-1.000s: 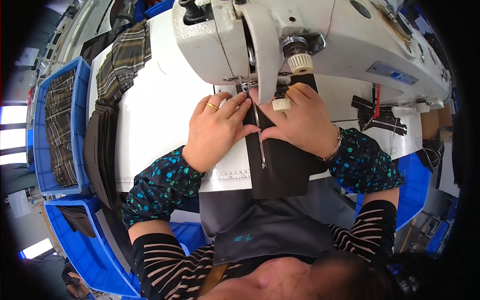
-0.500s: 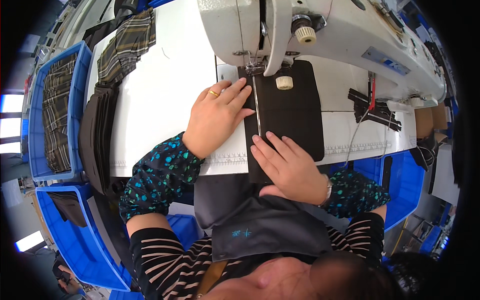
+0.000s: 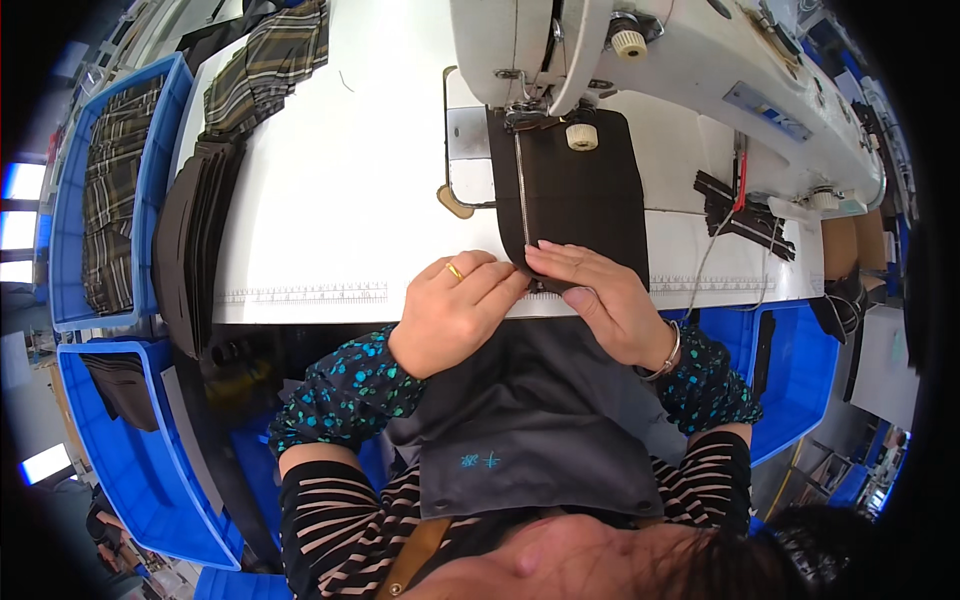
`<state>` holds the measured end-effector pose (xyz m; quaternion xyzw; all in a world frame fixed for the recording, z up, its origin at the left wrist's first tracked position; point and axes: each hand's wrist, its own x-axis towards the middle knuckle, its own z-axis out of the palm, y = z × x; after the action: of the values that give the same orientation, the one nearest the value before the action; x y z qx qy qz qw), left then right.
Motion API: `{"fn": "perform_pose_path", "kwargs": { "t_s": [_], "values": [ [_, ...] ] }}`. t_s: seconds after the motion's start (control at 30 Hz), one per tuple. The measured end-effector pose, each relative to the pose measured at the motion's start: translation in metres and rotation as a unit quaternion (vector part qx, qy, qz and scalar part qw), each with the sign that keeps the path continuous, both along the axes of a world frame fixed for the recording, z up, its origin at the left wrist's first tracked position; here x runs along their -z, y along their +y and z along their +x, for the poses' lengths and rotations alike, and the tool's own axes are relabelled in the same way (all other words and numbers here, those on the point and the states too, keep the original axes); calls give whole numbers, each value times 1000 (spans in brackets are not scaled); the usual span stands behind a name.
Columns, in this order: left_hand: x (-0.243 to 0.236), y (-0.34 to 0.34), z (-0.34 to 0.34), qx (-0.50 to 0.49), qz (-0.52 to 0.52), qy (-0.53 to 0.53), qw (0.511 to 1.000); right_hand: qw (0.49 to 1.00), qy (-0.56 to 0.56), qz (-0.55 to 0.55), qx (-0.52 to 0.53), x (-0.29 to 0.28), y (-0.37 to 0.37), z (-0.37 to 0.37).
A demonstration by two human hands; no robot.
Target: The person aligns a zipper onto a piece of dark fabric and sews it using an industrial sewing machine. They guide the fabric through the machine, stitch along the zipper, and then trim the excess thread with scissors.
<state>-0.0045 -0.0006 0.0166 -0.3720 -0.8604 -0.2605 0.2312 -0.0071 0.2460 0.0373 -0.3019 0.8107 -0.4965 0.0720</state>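
Dark fabric panel [image 3: 580, 200] is lying flat on the white sewing table [image 3: 340, 200], with its far end sitting under the presser foot [image 3: 522, 115] of the white sewing machine [image 3: 700, 60] and its near end hanging at the table edge. A light seam line is running along the left side of the panel, from the foot down to the hands (it looks like a zipper or a stitched edge, but the view is too small to be sure).

Left hand [image 3: 455, 310], wearing a gold ring, is resting half-curled at the table edge, its fingertips touching the near left corner of the panel. Right hand [image 3: 595, 295] is lying just beside it, fingers bent and pinching the same near edge of the cloth against the table.

Judging from this, the seam is seeming done along almost the whole length, and only the last short part near the hands is remaining.

A stack of dark pieces [image 3: 195, 240] is waiting on the left, near a blue bin [image 3: 70, 200] holding plaid cloth.
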Motion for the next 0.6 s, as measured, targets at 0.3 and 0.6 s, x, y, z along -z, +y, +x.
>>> {"fn": "perform_pose_path", "kwargs": {
  "t_s": [0.3,0.6],
  "values": [
    [-5,5,3,-4,3,41,999,1000,-1,-2,12,2,-1,3],
    [-10,7,18,-12,-151,17,988,985,110,6,136,0,31,-14]
  ]
}}
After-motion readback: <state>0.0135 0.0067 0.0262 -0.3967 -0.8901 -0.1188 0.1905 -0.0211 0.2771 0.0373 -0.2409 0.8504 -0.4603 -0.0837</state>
